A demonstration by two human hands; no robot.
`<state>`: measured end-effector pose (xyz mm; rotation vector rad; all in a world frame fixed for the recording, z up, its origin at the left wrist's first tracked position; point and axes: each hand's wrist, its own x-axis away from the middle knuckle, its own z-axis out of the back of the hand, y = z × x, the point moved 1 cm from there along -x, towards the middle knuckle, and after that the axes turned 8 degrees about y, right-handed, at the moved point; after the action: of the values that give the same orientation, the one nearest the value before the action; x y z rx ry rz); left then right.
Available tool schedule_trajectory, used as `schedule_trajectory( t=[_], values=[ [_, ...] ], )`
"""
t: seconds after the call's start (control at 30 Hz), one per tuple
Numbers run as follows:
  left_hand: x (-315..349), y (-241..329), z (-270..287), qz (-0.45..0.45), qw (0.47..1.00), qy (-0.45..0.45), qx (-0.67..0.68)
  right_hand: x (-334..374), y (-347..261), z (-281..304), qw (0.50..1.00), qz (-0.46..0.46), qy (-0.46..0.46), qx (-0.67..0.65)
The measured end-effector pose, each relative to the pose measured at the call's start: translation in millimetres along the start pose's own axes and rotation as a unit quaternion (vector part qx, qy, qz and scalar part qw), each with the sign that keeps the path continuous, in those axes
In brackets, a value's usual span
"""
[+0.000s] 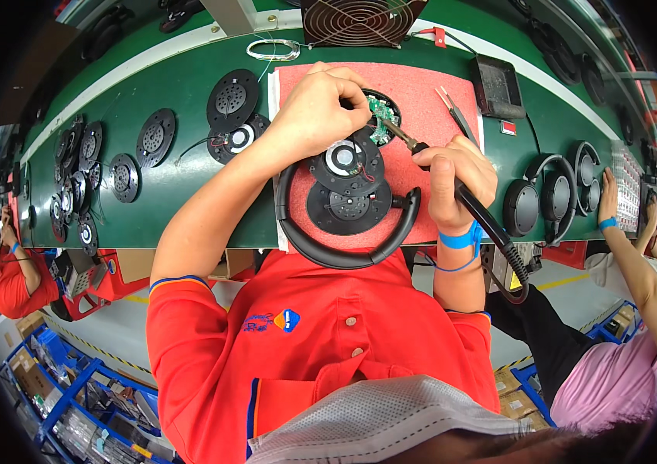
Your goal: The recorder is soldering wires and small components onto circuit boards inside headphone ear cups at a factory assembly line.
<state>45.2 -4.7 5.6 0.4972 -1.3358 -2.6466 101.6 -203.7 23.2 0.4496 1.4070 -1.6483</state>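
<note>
In my right hand (456,182) is a soldering iron (410,141), its tip on a green circuit board (380,116) inside an open headphone cup. My left hand (325,108) is closed in a pinch at the board's left edge; what its fingertips hold is too small to make out. Below the hands, two round black speaker plates (349,210) lie overlapped, the upper one showing a white-ringed driver (343,158). A black headband (327,255) curves around them on the pink foam mat (429,100). A blue strap circles my right wrist.
Tweezers (458,114) lie on the mat's right, beside a black tray (498,87). Several loose speaker plates (156,137) spread leftward; assembled headphones (556,195) rest at right. A fan (359,22) stands behind, near a wire coil (273,50). A co-worker's hand (608,197) is at far right.
</note>
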Motion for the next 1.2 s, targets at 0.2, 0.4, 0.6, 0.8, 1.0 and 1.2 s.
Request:
schedule_trajectory(
  t=[0.2,0.4,0.6,0.8,1.0,1.2],
  values=[
    [0,0,-1,0.002,1.000,0.003,-0.004,0,-4,2,1.000,-0.005,-0.003,0.006],
    [0,0,-3,-0.017,0.999,0.028,0.011,1,-4,4,1.000,-0.012,0.007,0.003],
    [-1,2,-1,0.008,1.000,-0.007,-0.011,1,-1,6,1.000,-0.002,0.014,-0.005],
    [-5,-1,1,-0.007,1.000,-0.010,-0.013,2,0,7,1.000,0.000,0.026,-0.011],
    [-6,4,4,0.034,0.998,-0.051,0.010,4,2,8,0.999,0.002,0.040,-0.011],
    [-3,1,0,-0.005,1.000,-0.020,0.019,6,5,5,0.998,0.005,0.060,-0.018]
  ],
)
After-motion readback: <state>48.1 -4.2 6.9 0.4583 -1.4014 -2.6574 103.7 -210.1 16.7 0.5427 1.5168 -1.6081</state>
